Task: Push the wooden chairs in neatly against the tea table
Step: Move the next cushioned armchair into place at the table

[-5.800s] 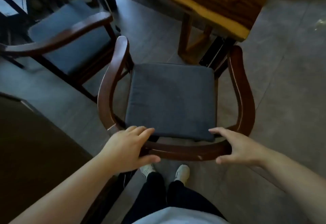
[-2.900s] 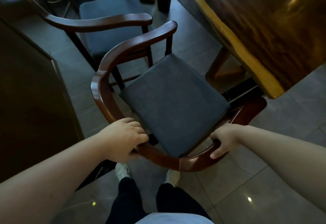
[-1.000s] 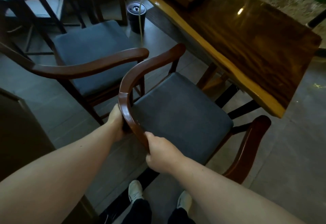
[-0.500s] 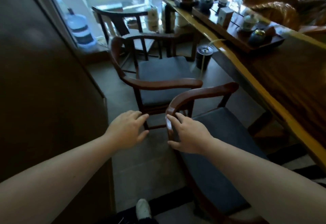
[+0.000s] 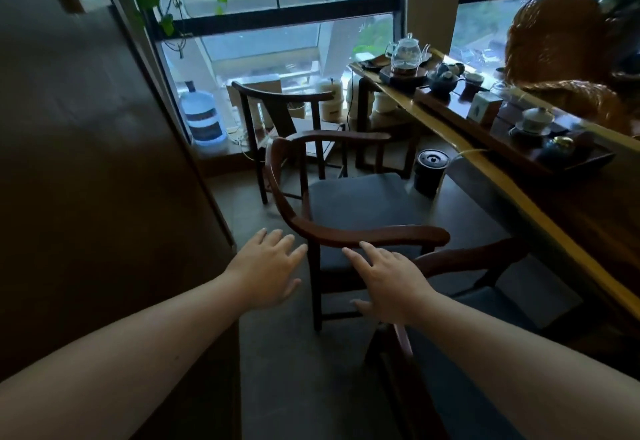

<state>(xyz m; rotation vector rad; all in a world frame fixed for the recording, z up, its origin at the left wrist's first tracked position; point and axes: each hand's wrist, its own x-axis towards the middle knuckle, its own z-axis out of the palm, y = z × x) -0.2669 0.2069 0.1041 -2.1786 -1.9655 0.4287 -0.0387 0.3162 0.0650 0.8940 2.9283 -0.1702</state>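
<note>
A wooden armchair with a dark seat cushion stands in the middle of the floor, angled away from the long tea table on the right. My left hand hovers open just left of its near armrest. My right hand is open too, fingers spread just below that armrest, holding nothing. A nearer chair, the one closest to me, sits at the lower right with its seat toward the table. A third, thinner chair stands by the window.
A dark cabinet wall runs along the left. A black cylinder bin stands on the floor by the table. Tea ware on a tray covers the tabletop. A water jug sits at the window.
Both hands have let go of the nearer chair and moved forward toward the middle chair's armrest. The view has lifted toward the window.
</note>
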